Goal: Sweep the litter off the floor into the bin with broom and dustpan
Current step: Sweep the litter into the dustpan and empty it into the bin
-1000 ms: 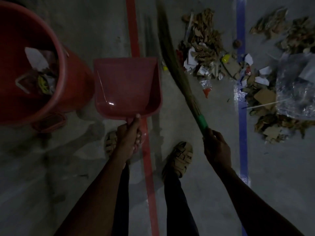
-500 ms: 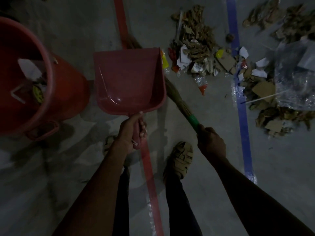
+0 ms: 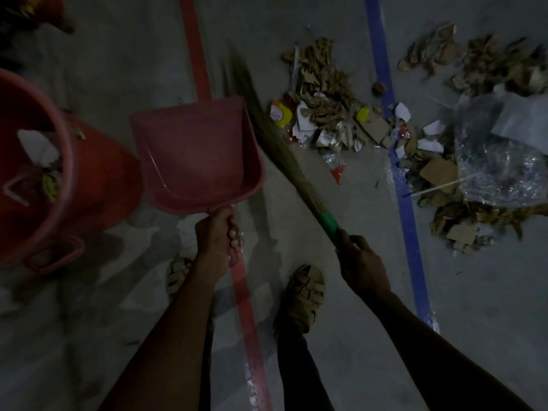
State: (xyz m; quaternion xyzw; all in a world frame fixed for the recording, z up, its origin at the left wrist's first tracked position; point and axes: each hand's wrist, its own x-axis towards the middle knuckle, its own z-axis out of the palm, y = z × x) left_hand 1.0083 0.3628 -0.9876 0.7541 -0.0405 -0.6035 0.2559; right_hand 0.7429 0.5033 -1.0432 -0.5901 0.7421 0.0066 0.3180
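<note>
Here the left hand (image 3: pixel 218 232) grips the handle of the empty red dustpan (image 3: pixel 197 152), and the right hand (image 3: pixel 360 259) grips the grass broom (image 3: pixel 275 143) just below its green band. The litter pile (image 3: pixel 335 114) lies ahead and to the right of both hands, nearer the right hand. The broom points up and left, beside the pile. The red bin (image 3: pixel 68 173) sits left of the left hand.

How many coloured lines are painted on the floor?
2: a red line running under the dustpan between the feet, and a blue line to its right through the litter.
</note>
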